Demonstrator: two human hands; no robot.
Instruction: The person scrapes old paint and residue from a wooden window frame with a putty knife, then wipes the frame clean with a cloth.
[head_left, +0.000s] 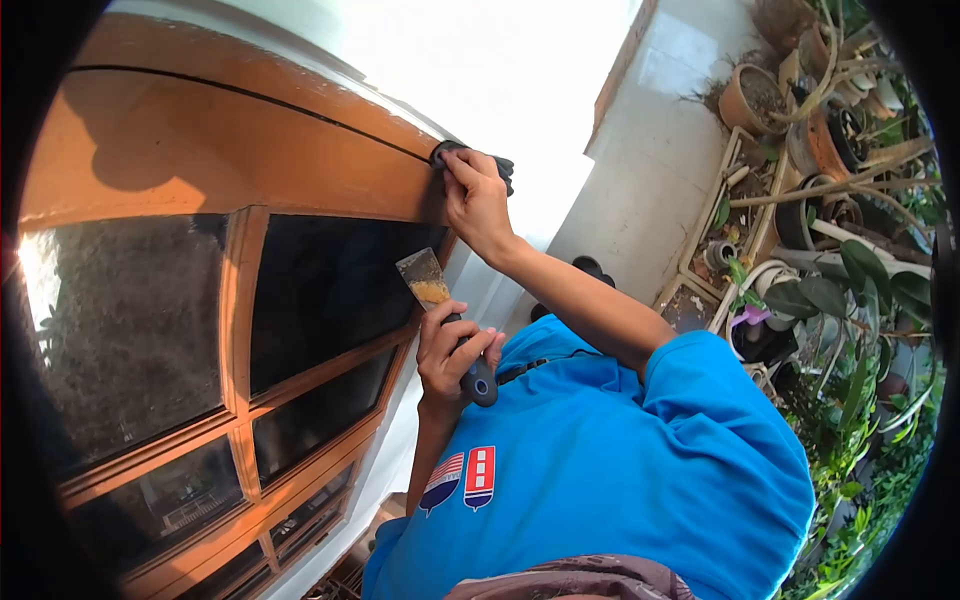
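Note:
My left hand (445,355) is closed around the dark handle of a putty knife (422,275). Its flat metal blade points up and carries yellowish-brown residue. My right hand (480,200) pinches a black bundle (447,152) against the edge of the orange-brown wooden frame (300,165). Part of that bundle sticks out behind the fingers; whether it is cloth or a soft strip I cannot make out. A thin black line (250,92) runs along the wood and meets the bundle at my fingertips.
Dark glass panes (335,290) sit in the wooden frame on the left. A bright white wall (500,70) adjoins it. Potted plants (755,100) and leafy greenery (860,400) line the right side, beside a pale tiled floor (640,180). My blue shirt (600,460) fills the lower middle.

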